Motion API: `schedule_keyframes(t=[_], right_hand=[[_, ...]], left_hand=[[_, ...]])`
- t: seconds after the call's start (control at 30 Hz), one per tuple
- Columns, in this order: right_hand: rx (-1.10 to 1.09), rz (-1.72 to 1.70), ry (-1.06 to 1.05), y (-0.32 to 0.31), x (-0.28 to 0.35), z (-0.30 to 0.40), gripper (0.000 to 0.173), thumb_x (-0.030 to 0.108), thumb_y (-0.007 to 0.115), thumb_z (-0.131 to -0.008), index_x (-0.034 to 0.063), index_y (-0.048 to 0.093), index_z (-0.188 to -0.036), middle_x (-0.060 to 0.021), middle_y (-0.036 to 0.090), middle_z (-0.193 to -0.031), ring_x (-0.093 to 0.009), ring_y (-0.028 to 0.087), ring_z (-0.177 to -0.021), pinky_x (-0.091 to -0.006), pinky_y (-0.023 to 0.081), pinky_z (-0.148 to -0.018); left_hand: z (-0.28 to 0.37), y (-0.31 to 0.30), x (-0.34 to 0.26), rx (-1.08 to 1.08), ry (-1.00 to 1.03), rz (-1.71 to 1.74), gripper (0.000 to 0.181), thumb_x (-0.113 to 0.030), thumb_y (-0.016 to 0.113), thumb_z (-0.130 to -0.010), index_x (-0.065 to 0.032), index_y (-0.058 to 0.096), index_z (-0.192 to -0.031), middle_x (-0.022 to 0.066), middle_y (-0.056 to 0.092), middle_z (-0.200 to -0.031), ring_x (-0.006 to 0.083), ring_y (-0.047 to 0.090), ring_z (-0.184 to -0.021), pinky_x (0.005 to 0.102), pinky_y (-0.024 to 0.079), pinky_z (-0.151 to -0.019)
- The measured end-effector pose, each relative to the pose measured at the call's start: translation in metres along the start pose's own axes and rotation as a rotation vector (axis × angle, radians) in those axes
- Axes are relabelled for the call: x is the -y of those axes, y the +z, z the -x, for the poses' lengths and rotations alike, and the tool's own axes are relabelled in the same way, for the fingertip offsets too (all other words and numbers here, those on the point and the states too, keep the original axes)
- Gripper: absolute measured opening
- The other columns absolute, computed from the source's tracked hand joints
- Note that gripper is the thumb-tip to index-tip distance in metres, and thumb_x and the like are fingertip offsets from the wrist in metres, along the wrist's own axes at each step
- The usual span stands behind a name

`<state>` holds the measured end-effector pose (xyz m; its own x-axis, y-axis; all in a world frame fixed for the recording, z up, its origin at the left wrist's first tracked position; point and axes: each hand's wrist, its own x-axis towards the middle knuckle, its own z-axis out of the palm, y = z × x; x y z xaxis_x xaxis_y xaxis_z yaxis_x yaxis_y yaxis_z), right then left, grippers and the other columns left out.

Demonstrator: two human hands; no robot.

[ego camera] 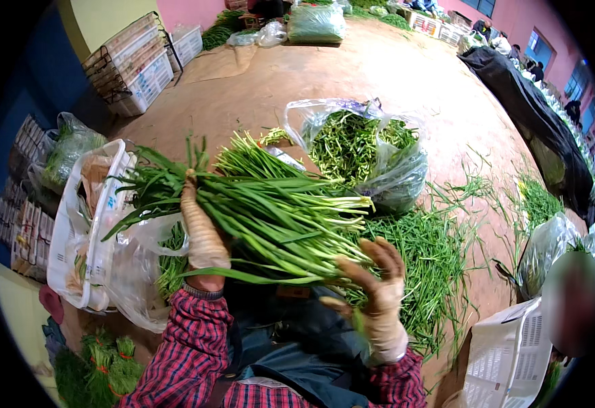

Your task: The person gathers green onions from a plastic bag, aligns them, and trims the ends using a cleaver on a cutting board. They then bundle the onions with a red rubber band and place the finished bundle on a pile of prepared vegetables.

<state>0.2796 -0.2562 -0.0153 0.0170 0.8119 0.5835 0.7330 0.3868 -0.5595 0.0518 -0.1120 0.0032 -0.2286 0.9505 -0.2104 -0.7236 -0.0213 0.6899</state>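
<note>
A bunch of long green leafy stalks (287,219), probably garlic chives, lies across my lap with its pale cut ends to the right. My gloved left hand (203,229) is wrapped around the leafy end. Close to the pale ends, my gloved right hand (379,290) has its fingers spread. A blurred green scrap (359,322) hangs below its thumb. Behind the bunch lies another bundle of stalks (256,158). Beyond them stands a clear plastic bag (404,173) full of cut greens (346,143). Loose green leaves (430,270) are heaped on the floor to the right.
At my left stands a white plastic crate (93,239) lined with clear bag film. Several tied green bundles (106,364) sit at lower left. Stacked crates (129,61) are against the far left wall. Another white crate (506,352) is at right, beside a person (575,306).
</note>
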Motion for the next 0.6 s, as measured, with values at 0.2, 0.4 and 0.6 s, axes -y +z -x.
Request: schedule_keyframes(t=[0.2,0.4,0.6], right_hand=[[-0.096,-0.193,-0.098,0.036,-0.012,-0.011,0.03,0.013,0.074,-0.075,0.017,0.068,-0.104,-0.0025,0.067,-0.106,-0.027,0.061,-0.104,-0.0443,0.041,-0.098],[-0.224,-0.863,0.365,0.027,-0.034,0.047,0.009,0.005,0.062,-0.089,-0.0009,0.066,-0.095,-0.0113,0.069,-0.09,-0.018,0.065,-0.083,-0.0303,0.052,-0.075],[-0.007,-0.77,0.784,0.005,-0.071,0.058,0.028,0.004,0.064,-0.088,0.0004,0.062,-0.115,-0.0092,0.065,-0.109,-0.017,0.061,-0.099,-0.029,0.051,-0.086]], left_hand=[[0.008,0.019,0.009,0.115,-0.046,-0.017,0.051,-0.05,0.058,-0.088,-0.0088,0.06,-0.118,0.007,0.062,-0.117,0.0219,0.059,-0.104,0.0384,0.048,-0.092],[-0.035,-0.004,0.009,0.058,-0.004,-0.06,0.054,-0.052,0.064,-0.084,-0.0094,0.057,-0.117,0.0063,0.063,-0.11,0.0229,0.061,-0.097,0.0377,0.051,-0.086],[-0.035,0.007,-0.008,0.067,-0.027,-0.02,0.042,-0.05,0.062,-0.087,-0.0104,0.063,-0.102,0.0047,0.065,-0.096,0.0201,0.062,-0.087,0.0351,0.053,-0.077]])
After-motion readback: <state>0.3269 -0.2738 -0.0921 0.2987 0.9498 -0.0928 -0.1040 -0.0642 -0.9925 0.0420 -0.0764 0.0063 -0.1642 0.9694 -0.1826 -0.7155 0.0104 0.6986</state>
